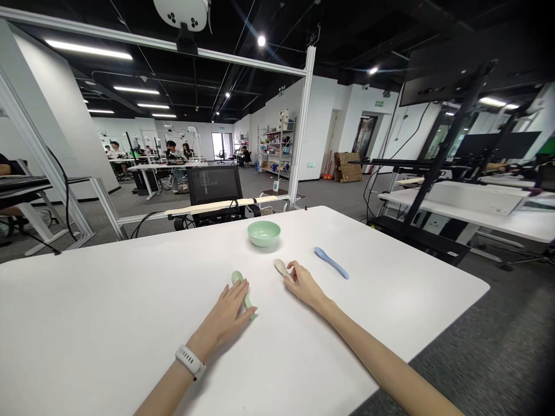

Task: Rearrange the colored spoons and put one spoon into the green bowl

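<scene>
Logging from the remote station: I'm watching the two hands working apart on the white tabletop, a short gap between them. The left hand, with a white smartwatch on its wrist, is lying across a pale green spoon, fingers spread over it. The right hand is touching a beige spoon with its fingertips, the spoon's rounded end pointing left. I cannot tell whether either hand is gripping. A blue spoon is lying just right of the right hand, angled. A mint-green bowl is sitting beyond the hands, toward the far edge. Behind the tabletop, an office chair is standing; co-workers are sitting far back.
</scene>
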{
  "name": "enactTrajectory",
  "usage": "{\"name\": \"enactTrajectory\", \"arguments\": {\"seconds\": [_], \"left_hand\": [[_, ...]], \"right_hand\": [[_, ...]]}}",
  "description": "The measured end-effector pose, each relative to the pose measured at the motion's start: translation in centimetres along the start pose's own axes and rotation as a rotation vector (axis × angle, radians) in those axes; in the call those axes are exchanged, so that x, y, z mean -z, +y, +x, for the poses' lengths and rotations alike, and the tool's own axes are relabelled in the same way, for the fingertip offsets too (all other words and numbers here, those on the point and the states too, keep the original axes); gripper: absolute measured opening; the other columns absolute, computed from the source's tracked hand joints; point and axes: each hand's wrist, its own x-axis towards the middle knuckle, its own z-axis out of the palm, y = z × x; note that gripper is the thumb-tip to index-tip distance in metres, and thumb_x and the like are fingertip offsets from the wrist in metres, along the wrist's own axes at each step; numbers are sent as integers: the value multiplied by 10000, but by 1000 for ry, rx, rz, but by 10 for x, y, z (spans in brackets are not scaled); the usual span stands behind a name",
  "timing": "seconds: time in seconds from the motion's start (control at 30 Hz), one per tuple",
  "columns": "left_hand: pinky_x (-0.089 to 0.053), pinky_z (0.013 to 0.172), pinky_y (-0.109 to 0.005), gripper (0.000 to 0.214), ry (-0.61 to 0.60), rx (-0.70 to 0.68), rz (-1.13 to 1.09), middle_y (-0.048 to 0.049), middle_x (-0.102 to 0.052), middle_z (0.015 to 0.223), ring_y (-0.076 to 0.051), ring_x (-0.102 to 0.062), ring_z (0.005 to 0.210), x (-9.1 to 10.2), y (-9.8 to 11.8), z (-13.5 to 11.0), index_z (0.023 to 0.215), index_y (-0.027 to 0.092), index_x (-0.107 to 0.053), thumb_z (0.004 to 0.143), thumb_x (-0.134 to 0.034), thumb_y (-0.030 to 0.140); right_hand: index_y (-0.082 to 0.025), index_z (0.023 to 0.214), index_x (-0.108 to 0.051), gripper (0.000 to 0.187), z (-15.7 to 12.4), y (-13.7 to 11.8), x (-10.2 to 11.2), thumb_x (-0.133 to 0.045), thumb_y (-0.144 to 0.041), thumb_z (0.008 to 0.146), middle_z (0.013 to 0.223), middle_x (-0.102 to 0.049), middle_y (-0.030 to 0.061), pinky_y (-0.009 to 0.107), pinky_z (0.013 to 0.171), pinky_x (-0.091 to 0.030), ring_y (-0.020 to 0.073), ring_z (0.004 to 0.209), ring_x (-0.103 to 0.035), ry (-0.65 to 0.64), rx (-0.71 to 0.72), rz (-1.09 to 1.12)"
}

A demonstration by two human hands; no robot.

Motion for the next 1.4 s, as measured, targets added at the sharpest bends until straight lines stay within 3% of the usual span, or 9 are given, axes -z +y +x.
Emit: {"name": "enactTrajectory", "arguments": {"seconds": [0.23, 0.37, 0.53, 0.7, 0.8, 0.9, 1.03, 1.4], "left_hand": [[-192, 1350, -527, 746, 45, 1, 17, -117, -309, 1736, -239, -249, 1618, 7, -5, -5, 1648, 226, -317, 1023, -359, 630], [-250, 1335, -535, 714, 136, -18, 62, -108, -324, 1731, -235, -286, 1610, 10, -25, -9, 1650, 245, -314, 1035, -336, 607], [-272, 1324, -546, 709, 284, 76, 168, -129, -388, 1707, -267, -327, 1597, 36, -83, -35, 1633, 197, -358, 1034, -330, 576], [-314, 1298, -540, 730, 336, 382, 273, -166, -489, 1652, -308, -381, 1577, 67, -162, -99, 1570, 117, -456, 987, -330, 538], [-324, 1283, -521, 708, 352, 548, 325, -153, -502, 1642, -302, -393, 1572, 71, -206, -139, 1549, 94, -470, 976, -288, 468], [-355, 1260, -512, 739, 359, 670, 366, -150, -517, 1627, -326, -418, 1557, 67, -235, -165, 1520, 81, -504, 945, -273, 484], [-400, 1230, -511, 792, 348, 706, 343, -179, -533, 1613, -340, -449, 1539, 61, -247, -177, 1505, 56, -521, 916, -277, 525], [-391, 1237, -483, 844, 306, 722, 317, -172, -511, 1631, -317, -414, 1562, 57, -247, -177, 1495, 53, -536, 893, -226, 557]], "right_hand": [[-222, 1087, -535, 255, -1, 0, 0, -519, -400, 905, 786, -610, 4, 321, 693, -451, 216, 751, -594, -19, -11, -20], [-210, 1112, -577, 320, 1, 3, 4, -514, -483, 959, 834, -651, 36, 340, 730, -488, 231, 801, -630, 4, -29, -45], [-184, 1215, -662, 345, 15, 18, 20, -457, -385, 1024, 1081, -737, 134, 417, 955, -514, 278, 1049, -679, 61, 51, -144], [-172, 1366, -671, 434, 36, 41, 30, -431, -265, 1017, 1414, -686, 165, 517, 1157, -437, 334, 1344, -597, -45, 177, -251], [-147, 1401, -662, 459, 44, 56, 28, -456, -273, 1011, 1489, -638, 176, 531, 1200, -418, 342, 1408, -564, -69, 169, -271], [-156, 1394, -673, 453, 44, 68, 23, -456, -291, 1020, 1498, -634, 169, 528, 1216, -412, 335, 1433, -551, -66, 157, -256], [-146, 1380, -688, 458, 41, 75, 19, -428, -303, 1037, 1478, -650, 172, 529, 1225, -406, 325, 1449, -542, -78, 162, -237], [-137, 1350, -717, 455, 40, 78, 18, -439, -315, 1037, 1480, -645, 185, 538, 1233, -403, 334, 1450, -543, -67, 156, -221]]}}
